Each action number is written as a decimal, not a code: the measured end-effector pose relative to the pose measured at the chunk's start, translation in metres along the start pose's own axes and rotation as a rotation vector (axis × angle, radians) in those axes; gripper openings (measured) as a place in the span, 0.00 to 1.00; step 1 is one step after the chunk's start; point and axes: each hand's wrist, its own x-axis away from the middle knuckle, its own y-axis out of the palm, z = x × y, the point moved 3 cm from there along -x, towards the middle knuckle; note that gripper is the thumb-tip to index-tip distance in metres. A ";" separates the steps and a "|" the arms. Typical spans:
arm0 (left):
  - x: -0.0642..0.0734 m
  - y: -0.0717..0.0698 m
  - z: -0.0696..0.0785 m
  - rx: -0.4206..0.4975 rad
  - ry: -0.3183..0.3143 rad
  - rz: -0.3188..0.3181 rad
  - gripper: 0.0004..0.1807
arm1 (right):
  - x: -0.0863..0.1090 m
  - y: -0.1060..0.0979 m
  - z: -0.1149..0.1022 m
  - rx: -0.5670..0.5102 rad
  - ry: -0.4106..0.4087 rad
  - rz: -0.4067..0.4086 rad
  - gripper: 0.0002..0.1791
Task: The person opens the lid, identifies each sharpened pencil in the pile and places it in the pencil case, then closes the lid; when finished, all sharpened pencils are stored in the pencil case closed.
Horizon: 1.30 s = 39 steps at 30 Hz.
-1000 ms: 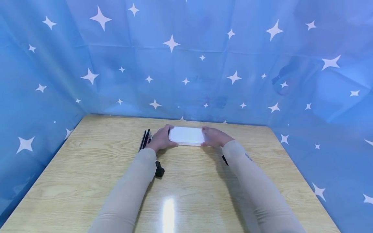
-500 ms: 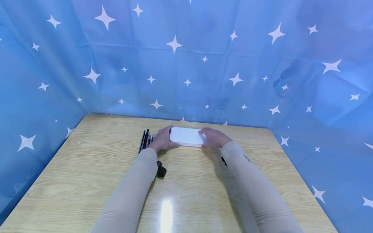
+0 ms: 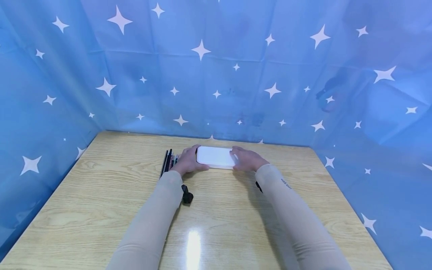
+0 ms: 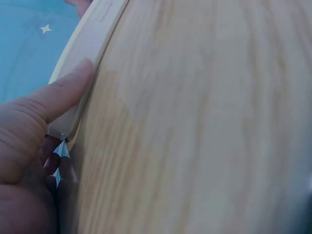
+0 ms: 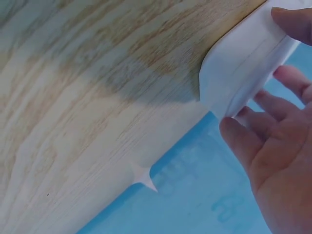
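Note:
A white, flat rectangular case (image 3: 214,155) with rounded corners lies near the back of the wooden table. My left hand (image 3: 186,162) grips its left end, the thumb (image 4: 73,87) along the front side and the other fingers behind. At the opposite end my right hand (image 3: 248,159) grips the case, with fingertips over the top edge in the head view. The right wrist view shows its thumb on one edge of the case (image 5: 234,78) and several fingertips on the other. What the case contains is hidden.
Several slim pens (image 3: 167,163), some dark, lie side by side just left of my left hand. A blue curtain with white stars (image 3: 216,75) stands behind the table's back edge and along both sides. Light glares on the tabletop (image 3: 216,217) in front.
My right hand has shifted slightly left, its fingers reaching farther over the top of the case. The left hand and the case stay nearly in place; the head view has moved a little.

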 end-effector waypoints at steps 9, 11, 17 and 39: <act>-0.006 0.004 -0.001 -0.063 -0.012 0.025 0.62 | -0.009 -0.004 0.000 -0.032 -0.019 0.008 0.35; -0.007 0.003 0.001 -0.069 -0.003 0.027 0.61 | -0.011 -0.009 -0.003 -0.023 0.000 -0.002 0.37; -0.007 0.000 0.004 -0.097 0.010 0.056 0.59 | -0.016 -0.017 -0.015 0.055 0.010 -0.080 0.52; -0.006 0.008 0.003 -0.065 -0.042 0.066 0.60 | -0.019 -0.015 -0.014 0.019 0.039 -0.077 0.53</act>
